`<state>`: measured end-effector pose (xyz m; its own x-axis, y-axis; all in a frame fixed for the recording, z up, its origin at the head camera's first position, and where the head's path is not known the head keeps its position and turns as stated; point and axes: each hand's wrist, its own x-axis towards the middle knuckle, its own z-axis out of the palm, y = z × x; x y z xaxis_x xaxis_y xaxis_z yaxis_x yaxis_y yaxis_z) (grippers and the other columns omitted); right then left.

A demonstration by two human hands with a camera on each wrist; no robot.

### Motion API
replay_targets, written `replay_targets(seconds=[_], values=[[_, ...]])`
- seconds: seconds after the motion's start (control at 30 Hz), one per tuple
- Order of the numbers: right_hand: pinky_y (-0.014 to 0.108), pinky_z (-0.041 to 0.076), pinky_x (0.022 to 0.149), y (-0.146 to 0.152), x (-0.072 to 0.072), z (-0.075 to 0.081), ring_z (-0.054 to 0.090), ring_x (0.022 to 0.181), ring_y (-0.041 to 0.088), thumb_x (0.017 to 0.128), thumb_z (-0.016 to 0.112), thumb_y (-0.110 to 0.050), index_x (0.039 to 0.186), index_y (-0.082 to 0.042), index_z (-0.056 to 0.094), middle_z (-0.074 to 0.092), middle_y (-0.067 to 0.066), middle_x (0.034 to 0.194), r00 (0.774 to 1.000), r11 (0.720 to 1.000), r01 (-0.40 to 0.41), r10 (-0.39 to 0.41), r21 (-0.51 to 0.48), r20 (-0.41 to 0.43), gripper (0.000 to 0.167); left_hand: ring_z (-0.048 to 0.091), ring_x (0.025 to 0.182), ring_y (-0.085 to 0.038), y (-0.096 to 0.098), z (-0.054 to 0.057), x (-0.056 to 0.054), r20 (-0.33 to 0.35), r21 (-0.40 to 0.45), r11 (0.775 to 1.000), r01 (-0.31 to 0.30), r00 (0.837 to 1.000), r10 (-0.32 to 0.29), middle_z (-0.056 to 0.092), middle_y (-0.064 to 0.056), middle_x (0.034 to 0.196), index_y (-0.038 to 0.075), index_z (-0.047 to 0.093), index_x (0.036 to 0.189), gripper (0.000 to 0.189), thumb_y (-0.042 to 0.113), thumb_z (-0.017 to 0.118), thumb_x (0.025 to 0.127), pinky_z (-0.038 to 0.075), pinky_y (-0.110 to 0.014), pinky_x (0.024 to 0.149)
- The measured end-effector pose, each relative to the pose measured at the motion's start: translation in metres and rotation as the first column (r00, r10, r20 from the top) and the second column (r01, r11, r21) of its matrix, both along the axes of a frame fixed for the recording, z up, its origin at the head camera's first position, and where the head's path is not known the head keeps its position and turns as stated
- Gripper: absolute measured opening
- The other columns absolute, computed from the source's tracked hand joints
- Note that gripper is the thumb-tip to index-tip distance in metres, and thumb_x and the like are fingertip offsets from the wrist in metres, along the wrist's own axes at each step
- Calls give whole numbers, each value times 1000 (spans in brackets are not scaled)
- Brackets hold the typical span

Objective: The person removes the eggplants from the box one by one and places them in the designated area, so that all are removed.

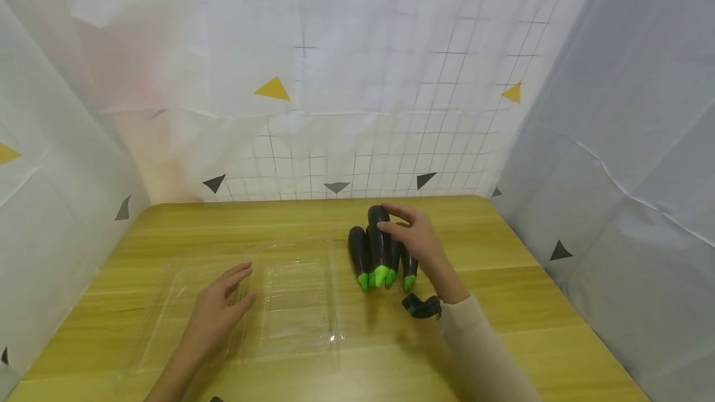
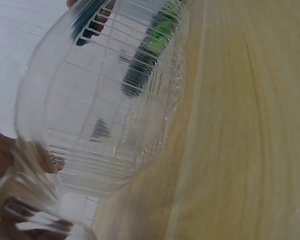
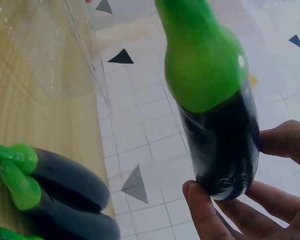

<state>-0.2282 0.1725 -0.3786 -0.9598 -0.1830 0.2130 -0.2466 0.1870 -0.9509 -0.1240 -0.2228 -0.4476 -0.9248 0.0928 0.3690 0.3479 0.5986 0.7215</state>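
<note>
My right hand pinches an eggplant near its rounded dark end, with the thumb on one side and fingers on the other. In the right wrist view, the held eggplant is raised off the table, its bright green stem end away from the palm. Below it several more eggplants lie side by side, green ends toward me. My left hand is at the middle of a clear plastic clamshell container, fingers loosely bent and apart from the thumb. Whether it touches the plastic is hard to tell.
The wooden table runs back to a white grid-marked sheet, with grey-white sheets at both sides. A dark wrist-worn device hangs under my right wrist. The container lies left of the eggplants.
</note>
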Motion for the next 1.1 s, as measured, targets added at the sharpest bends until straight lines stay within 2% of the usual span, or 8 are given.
replay_targets(seconds=[0.1,0.27,0.63,0.97,1.1], values=[[50,53,103,4,-3,0,55,133,35,96,78,-22,146,-8,60,53,11,152,1000,1000,9,-9,-7,-5,56,51,135,-44,0,0,0,-7,-4,1000,3,1000,-3,54,-20,149,-10,60,138,47,3,76,95,49,-47,103],[47,55,100,7,-3,2,57,131,31,95,79,-23,146,-11,62,54,8,150,1000,1000,28,-28,-7,6,54,51,135,-44,0,-1,0,-10,-6,1000,7,1000,-7,54,-20,149,-10,60,138,48,3,75,95,49,-48,103],[51,53,103,13,-3,4,56,132,34,97,77,-22,148,-7,59,52,12,153,999,999,36,-36,11,11,56,51,134,-44,0,0,0,-14,-14,1000,2,1000,-2,54,-20,149,-10,60,137,47,3,76,95,49,-48,103],[43,57,95,24,-6,6,61,123,31,96,78,-25,146,-9,61,53,12,151,997,997,71,-72,28,19,55,50,136,-43,-1,0,0,-1,-12,1000,5,1000,-5,53,-19,150,-10,59,139,48,4,76,95,48,-48,104],[48,56,98,27,-5,8,60,124,30,96,77,-25,146,-11,61,53,11,152,997,996,75,-76,37,27,54,52,134,-44,0,1,1,-4,-21,1000,0,1000,0,53,-20,150,-10,59,138,49,3,76,94,49,-49,103]])
